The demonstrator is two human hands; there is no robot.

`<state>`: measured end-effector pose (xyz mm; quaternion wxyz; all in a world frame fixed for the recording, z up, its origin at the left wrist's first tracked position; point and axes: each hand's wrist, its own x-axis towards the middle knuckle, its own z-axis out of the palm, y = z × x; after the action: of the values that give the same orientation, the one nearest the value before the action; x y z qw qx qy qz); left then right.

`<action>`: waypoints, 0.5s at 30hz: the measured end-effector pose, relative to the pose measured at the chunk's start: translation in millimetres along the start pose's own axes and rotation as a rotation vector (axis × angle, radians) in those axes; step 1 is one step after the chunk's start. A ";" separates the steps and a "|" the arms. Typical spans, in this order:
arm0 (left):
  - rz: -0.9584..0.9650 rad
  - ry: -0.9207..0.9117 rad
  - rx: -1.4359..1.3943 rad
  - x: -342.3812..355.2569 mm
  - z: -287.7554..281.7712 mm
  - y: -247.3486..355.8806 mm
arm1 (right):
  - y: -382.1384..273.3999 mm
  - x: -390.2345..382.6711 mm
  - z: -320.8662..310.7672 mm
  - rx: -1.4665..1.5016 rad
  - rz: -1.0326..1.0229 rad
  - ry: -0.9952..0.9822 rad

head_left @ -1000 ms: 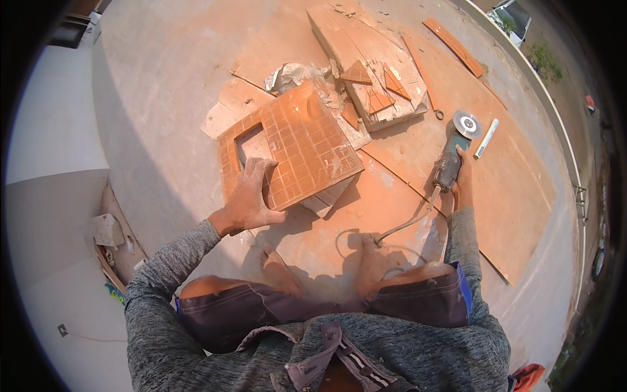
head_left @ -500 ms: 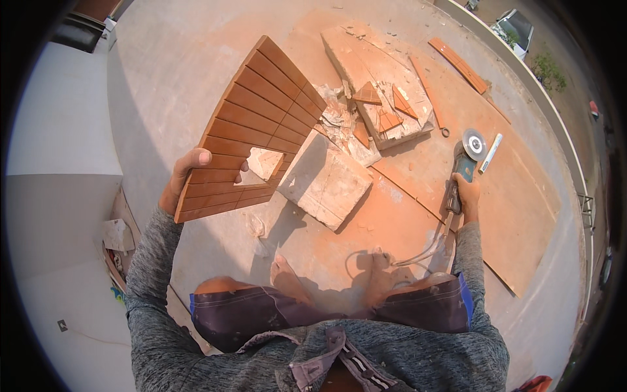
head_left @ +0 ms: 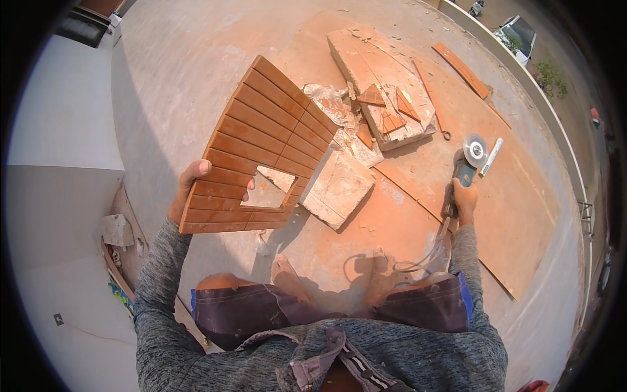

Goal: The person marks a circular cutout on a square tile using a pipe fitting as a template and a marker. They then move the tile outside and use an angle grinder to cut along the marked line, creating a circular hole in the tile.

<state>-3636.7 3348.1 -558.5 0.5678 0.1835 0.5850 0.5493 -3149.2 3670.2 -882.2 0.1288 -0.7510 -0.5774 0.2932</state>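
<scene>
My left hand (head_left: 189, 186) grips a brown grooved tile (head_left: 251, 127) by its left edge, thumb on the face and fingers behind. The tile is held up and tilted, and a four-sided hole is cut through its lower part; fingertips show in the hole. My right hand (head_left: 464, 196) is wrapped round the body of an angle grinder (head_left: 464, 171), its disc (head_left: 475, 151) pointing away from me. The grinder's cable hangs down near my right foot. I cannot tell whether the disc is turning. Below the tile lies a dusty square block (head_left: 339, 189).
A larger dusty slab (head_left: 382, 78) carries several triangular tile offcuts (head_left: 406, 104). Crumpled sheeting (head_left: 333, 104) lies beside it. A white marker-like stick (head_left: 491, 157) and a small ring (head_left: 447, 136) are right of it. A large board (head_left: 516, 215) covers the floor at right, near a low wall (head_left: 555, 111).
The tile has come down slightly and turned to face me more, so its hole shows more fully. The grinder has hardly moved in my right hand.
</scene>
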 end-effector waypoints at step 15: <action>-0.014 0.001 -0.039 -1.5 -19.7 2.3 | 10.6 -23.6 10.4 0.022 -0.113 0.091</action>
<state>-3654.3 3339.1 -560.7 0.5748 0.1680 0.5756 0.5568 -3150.8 3643.3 -889.3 0.1794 -0.7283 -0.6093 0.2573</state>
